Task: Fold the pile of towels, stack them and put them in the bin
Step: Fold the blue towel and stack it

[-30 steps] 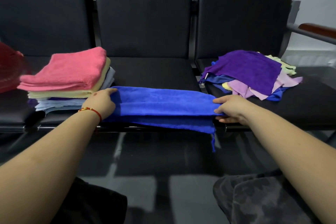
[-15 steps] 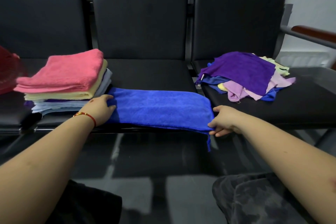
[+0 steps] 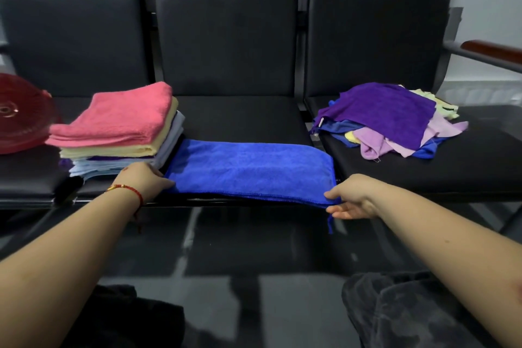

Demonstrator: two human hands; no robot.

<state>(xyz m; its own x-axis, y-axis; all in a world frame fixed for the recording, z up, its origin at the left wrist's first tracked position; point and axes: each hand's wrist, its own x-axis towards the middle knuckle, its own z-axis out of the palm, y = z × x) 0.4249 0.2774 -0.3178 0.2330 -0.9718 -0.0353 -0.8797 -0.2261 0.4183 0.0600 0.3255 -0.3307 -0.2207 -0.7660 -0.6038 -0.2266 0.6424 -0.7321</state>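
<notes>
Both hands hold the ends of the blue towel (image 3: pixel 248 169), which lies folded into a long strip on the middle seat (image 3: pixel 234 118).

Left hand (image 3: pixel 144 179) has its fingers curled on the strip's left end, just beside the neat stack (image 3: pixel 121 133) of folded towels. Right hand (image 3: pixel 353 198) pinches the near right corner, thumb on top and fingers under. The towel looks soft, light and floppy, so it will sag if lifted by one end; the two short ends or the corners look like the best places to hold it. The loose pile (image 3: pixel 387 118) waits to the right of the blue towel, and a red thing (image 3: pixel 19 118), maybe the bin, sits left of the stack. Compared with one second ago, the towel lies flatter and smoother, and the right hand has slid from the top of the right end down to the near corner.
</notes>
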